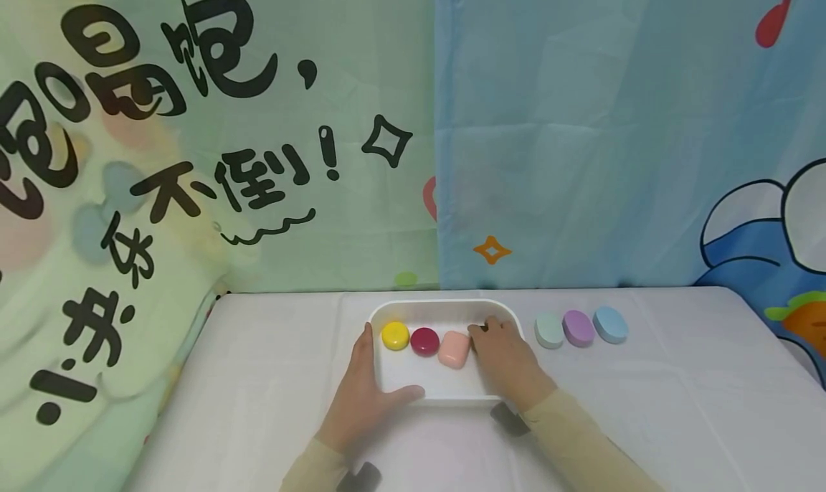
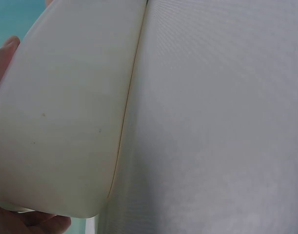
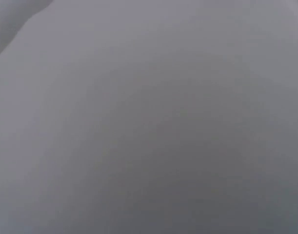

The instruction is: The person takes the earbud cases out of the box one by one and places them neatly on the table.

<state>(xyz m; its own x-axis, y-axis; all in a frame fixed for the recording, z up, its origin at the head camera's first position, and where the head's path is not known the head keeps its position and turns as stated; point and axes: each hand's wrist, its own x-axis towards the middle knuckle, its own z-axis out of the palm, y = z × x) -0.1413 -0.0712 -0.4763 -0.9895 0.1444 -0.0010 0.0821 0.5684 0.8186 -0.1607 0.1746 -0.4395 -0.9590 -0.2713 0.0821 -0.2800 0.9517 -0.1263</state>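
Observation:
A white tray [image 1: 419,388] lies on the table with a row of small pieces in it: a round yellow one [image 1: 395,336], a round dark red one [image 1: 424,342] and a squarish pink one [image 1: 454,350]. At the tray's near left corner, my left hand [image 1: 369,390] holds it, fingers along the left side and thumb at the front rim. In the left wrist view the tray's outer wall [image 2: 66,112] fills the left part. My right hand [image 1: 506,359] reaches into the right end, pinching a small dark piece [image 1: 484,327], mostly hidden by the fingers, beside the pink one.
Right of the tray stand three round pieces: pale green [image 1: 549,330], purple [image 1: 578,328] and light blue [image 1: 610,325]. White cloth [image 1: 645,420] covers the table. Printed curtains [image 1: 581,133] hang behind it and at the left. The right wrist view is a grey blur.

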